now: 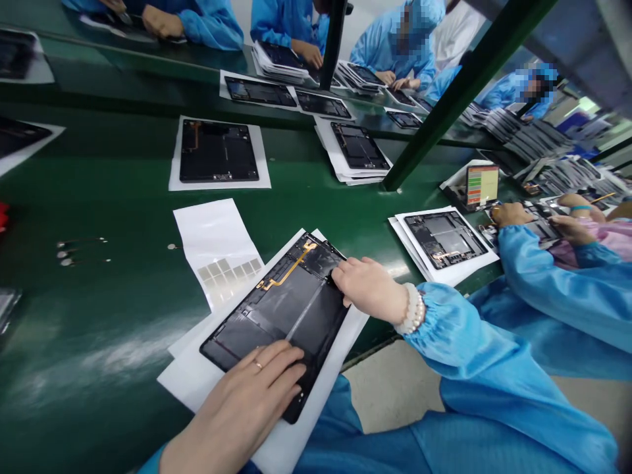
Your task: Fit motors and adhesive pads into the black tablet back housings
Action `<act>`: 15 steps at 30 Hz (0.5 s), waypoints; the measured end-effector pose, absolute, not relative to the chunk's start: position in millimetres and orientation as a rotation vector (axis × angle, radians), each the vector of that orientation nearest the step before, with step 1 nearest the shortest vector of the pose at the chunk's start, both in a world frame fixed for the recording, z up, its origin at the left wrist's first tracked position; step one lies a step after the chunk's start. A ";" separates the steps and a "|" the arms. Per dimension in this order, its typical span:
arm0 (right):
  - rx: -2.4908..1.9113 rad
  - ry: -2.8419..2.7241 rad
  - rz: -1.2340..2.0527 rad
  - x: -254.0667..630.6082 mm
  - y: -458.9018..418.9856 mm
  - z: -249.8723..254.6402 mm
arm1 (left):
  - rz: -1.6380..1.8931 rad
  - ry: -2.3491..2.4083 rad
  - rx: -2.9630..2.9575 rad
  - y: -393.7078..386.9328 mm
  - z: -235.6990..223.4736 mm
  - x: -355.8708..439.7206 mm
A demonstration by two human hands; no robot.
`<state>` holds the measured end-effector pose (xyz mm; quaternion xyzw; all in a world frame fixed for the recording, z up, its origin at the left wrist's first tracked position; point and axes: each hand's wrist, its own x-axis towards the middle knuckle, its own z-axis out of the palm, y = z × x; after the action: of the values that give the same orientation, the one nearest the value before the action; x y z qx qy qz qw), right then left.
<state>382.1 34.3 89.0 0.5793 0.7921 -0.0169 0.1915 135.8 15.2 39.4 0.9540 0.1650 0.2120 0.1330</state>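
A black tablet housing (301,316) lies tilted on white paper sheets (185,385) in front of me, its inside facing up. A gold flex cable (289,268) runs along its upper left part. My left hand (247,401) rests flat on the housing's lower end, fingers stretched out. At the upper right edge, my right hand (368,286) has its fingers curled together against the housing; whether a small part is also between the fingertips is hidden. Just beyond the housing, a white sheet (212,227) bears several pale rectangular stickers (230,276).
Small parts with thin leads (66,253) lie at the left. More tablet housings on paper stand across the green bench (123,217), one (444,237) at the right. A green post (444,112) slants up there. A co-worker's sleeve (543,276) is close on my right.
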 end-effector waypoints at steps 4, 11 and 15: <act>1.715 2.201 -0.339 396.0 35.2 90.5 | 0.681 0.516 2.866 15.5 37.6 118.2; 2.589 2.054 -0.584 444.4 38.0 71.6 | 0.453 1.456 2.802 45.7 32.6 57.8; 2.524 2.089 -0.688 440.6 38.4 59.1 | 0.415 1.428 2.619 53.4 33.3 62.6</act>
<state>440.6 38.4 59.1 0.7499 0.6207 -0.2044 -0.1031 62.6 53.4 33.3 0.8678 0.4731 0.1374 0.0651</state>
